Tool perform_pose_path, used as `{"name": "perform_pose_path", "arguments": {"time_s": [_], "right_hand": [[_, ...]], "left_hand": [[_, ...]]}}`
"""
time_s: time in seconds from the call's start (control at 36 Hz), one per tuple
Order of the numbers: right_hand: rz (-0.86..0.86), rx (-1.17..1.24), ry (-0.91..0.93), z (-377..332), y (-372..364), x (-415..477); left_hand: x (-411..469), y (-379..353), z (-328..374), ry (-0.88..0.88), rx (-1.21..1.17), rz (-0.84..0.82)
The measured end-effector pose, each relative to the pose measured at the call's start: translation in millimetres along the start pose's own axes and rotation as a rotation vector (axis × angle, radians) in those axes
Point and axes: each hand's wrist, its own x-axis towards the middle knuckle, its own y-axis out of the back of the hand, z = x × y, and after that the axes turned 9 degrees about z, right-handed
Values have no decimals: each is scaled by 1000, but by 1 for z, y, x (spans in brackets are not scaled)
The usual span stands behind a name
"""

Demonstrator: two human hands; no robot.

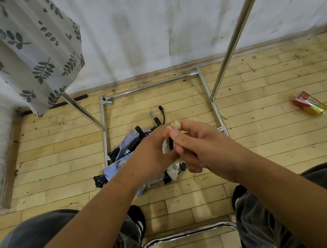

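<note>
Both hands are meeting right above the front bar of the chrome clothes rack [102, 113], working on a small cream cloth [165, 146] with a grey leaf print, which looks soft, thin and crumpled. The left hand [151, 151] is turning its back to the camera with the fingers curling round the cloth's lower part. The right hand [195, 146] is pinching the top edge tight between thumb and forefinger, the other fingers folding underneath. So both grips are closing on that cloth, and it's hanging in the air between them. There's a black piece [171, 143] showing inside the fold, can't tell what it is. Below the hands, lying inside the rack's base frame, is a rumpled pile of pale blue fabric [122, 157] with black straps poking out. A bigger leaf-print sheet [28, 57] is draping over the rack's left upright. Out to the right of the rack a shiny red and gold packet [309, 104] is sitting on the scuffed wood plank floor [61, 153]; its print is too small to read.
</note>
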Motion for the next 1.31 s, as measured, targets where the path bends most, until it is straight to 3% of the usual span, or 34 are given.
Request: {"name": "perform_pose_path", "arguments": {"time_s": [0.08, 0.31, 0.67, 0.92, 1.31], "right_hand": [[9, 3, -16, -3, 3, 1], [35, -234, -156, -5, 3, 3], [154, -144, -55, -1, 2, 6], [101, -64, -43, 1, -4, 7], [-11, -179, 54, -8, 2, -2]], "left_hand": [[-1, 3, 6, -90, 84, 52], [-4, 5, 1, -131, 159, 27], [1, 6, 1, -154, 130, 79], [0, 4, 2, -152, 65, 85], [-2, 9, 10, -207, 68, 104]]}}
